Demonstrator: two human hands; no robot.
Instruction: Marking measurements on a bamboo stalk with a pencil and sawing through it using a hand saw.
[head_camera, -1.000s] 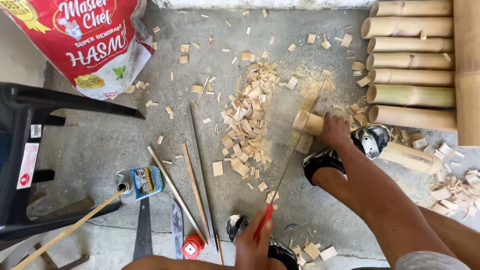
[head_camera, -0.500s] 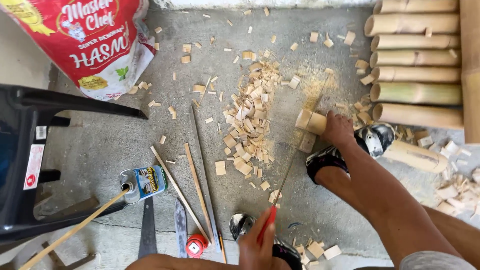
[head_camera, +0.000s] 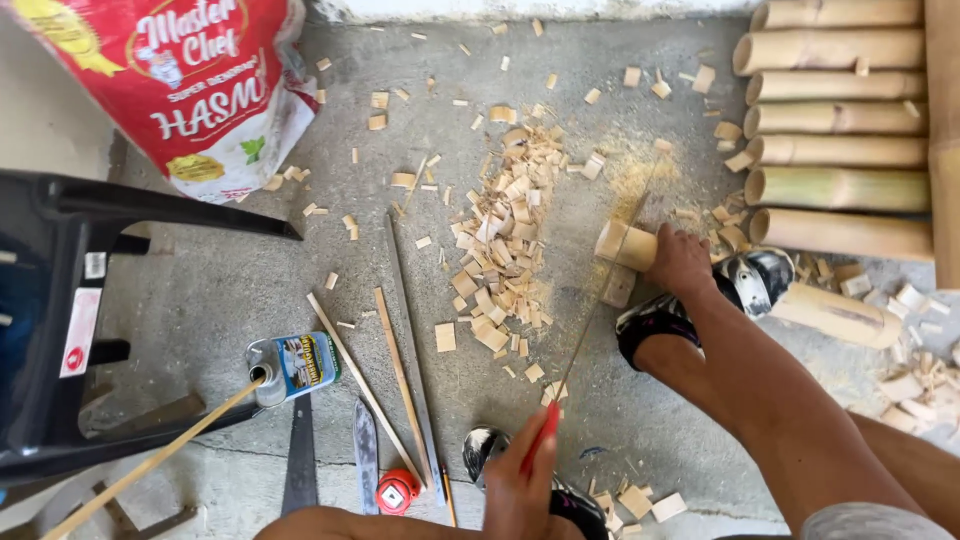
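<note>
Bamboo work is in hand on a concrete floor (head_camera: 200, 300). The left hand (head_camera: 520, 490), at six o'clock in the frame, has its fingers closed round the red handle of a thin saw (head_camera: 590, 310), whose blade runs up toward one o'clock and meets a short bamboo piece (head_camera: 628, 245) just right of centre. The right hand (head_camera: 680, 262) wraps its fingers over that piece from the three o'clock side and pins it down, close beside the blade. A foot in a black sandal (head_camera: 650, 320) rests just below the piece, at about five o'clock from it. Much cutting looks done: a long heap of chips (head_camera: 505, 240) lies at nine o'clock from the piece, and pale sawdust (head_camera: 630, 170) spreads at twelve. The piece is short and the blade sits at its end, so I judge that another slice is under way; how deep the cut goes cannot be told. Plenty seems left: a stack of bamboo poles (head_camera: 840, 130) lies at two o'clock, and another cut length (head_camera: 835, 315) lies at three. Thin slats (head_camera: 400, 370) lie toward seven o'clock, with a small can (head_camera: 295, 365) beyond them, flat blades (head_camera: 365, 455) and a red tape measure (head_camera: 397, 492) near six. A red sack (head_camera: 190, 90) stands at eleven, and a black chair (head_camera: 60, 330) at nine.
</note>
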